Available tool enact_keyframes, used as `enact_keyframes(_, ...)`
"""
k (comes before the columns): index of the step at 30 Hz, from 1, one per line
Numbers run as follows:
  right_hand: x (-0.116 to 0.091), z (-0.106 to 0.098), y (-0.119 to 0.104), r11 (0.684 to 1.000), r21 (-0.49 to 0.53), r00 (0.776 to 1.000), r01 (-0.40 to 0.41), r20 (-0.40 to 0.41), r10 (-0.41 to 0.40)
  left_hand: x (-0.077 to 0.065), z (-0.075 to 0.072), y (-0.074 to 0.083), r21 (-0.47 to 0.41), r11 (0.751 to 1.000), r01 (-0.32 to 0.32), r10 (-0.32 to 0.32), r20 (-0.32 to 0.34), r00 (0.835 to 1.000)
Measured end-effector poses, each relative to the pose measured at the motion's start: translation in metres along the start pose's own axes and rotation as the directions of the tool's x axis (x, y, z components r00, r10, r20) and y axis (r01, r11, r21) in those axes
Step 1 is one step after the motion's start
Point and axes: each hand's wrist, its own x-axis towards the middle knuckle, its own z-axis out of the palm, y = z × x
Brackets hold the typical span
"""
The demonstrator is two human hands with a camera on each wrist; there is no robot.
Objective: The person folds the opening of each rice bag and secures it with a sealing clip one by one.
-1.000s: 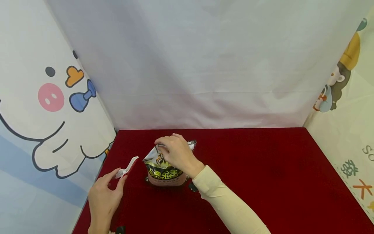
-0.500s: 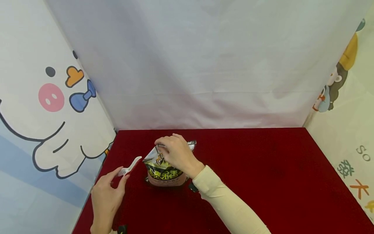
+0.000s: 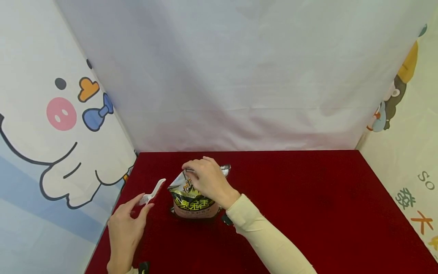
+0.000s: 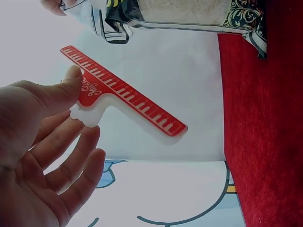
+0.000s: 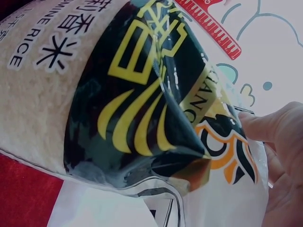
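My left hand (image 3: 124, 226) pinches a red and white clip (image 4: 125, 92) between its thumb and fingers. In the left wrist view the clip's long red bar shows a piano-key pattern and slants down to the right. To the right of it stands a clear-fronted bag of rice (image 3: 195, 209) with black and yellow lettering, upright on the table. My right hand (image 3: 209, 182) grips the bag's top from above, with the upper edge gathered in its fingers. Close up, the right wrist view shows the bag's pale top (image 5: 232, 198) creased beside the thumb. The clip is apart from the bag.
A dark red cloth (image 3: 301, 198) covers the table. White curtain (image 3: 246, 76) hangs behind it, with cartoon-printed panels (image 3: 61, 160) at the left and right sides. A small dark object (image 3: 226, 219) shows beside my right wrist.
My left hand has moved slightly right, towards the bag, with the clip. The clip now tilts a little more upright. The right hand and the bag have stayed in place.
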Motion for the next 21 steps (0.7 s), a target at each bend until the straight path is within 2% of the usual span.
enact_keyframes(9,-0.0006,-0.0012,0.0001,1.000,0.008,1.000,-0.015,0.003,0.014,0.0010,0.0017,0.0022,-0.017,0.999,0.033,-0.033,0.007,0.999)
enact_keyframes(21,-0.0010,0.0003,-0.0002,1.000,0.006,1.000,-0.017,0.006,0.017,0.0063,0.0054,0.0030,-0.076,0.997,0.001,-0.004,-0.032,0.999)
